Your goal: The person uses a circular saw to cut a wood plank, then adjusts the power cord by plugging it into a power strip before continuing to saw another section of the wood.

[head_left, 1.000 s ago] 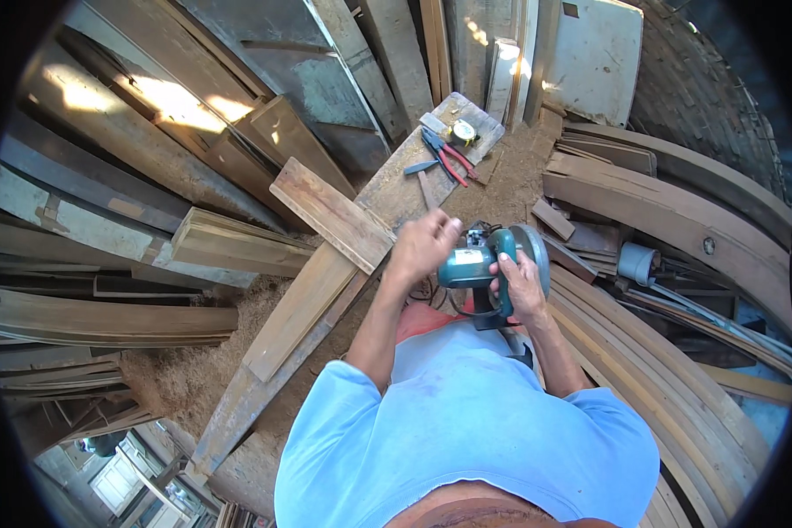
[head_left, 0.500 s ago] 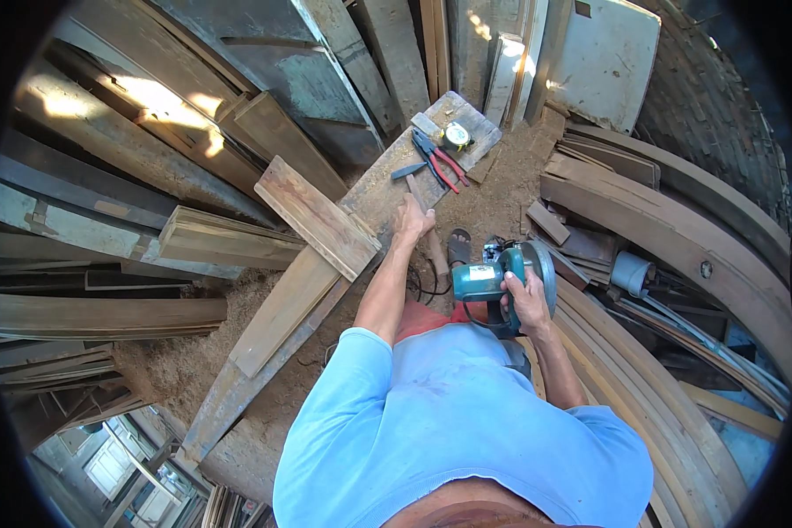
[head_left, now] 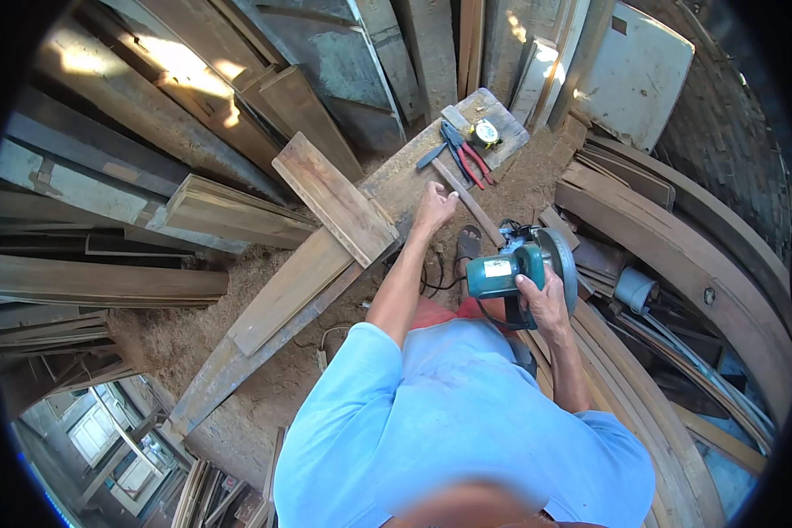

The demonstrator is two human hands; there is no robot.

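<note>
A teal circular saw point(head_left: 495, 275) hangs in front of my body at the right, with my right hand point(head_left: 547, 304) closed round its handle. Across the narrow wooden bench point(head_left: 394, 189) lies a hammer point(head_left: 468, 201), its handle reaching past the near edge toward the saw. My left hand point(head_left: 435, 208) is just left of that handle, apart from it, with fingers loosely bent and nothing seen in them. Pliers with red grips point(head_left: 466, 156) lie beyond the hammer, beside a tape measure point(head_left: 485, 133). A short board point(head_left: 334, 198) rests crosswise over a longer plank point(head_left: 290, 286) on the bench.
Stacked boards point(head_left: 238, 211) stand along the left, and long curved timbers point(head_left: 678, 233) crowd the right. Planks and a pale panel point(head_left: 634, 75) lean at the back. Sawdust covers the floor point(head_left: 185, 339). A dark cord point(head_left: 431, 283) lies near my sandalled foot point(head_left: 468, 242).
My left hand has let go of the hammer handle and sits beside it. The hammer has turned, its handle now pointing further right. The saw remains in my right hand; the view has shifted slightly.
</note>
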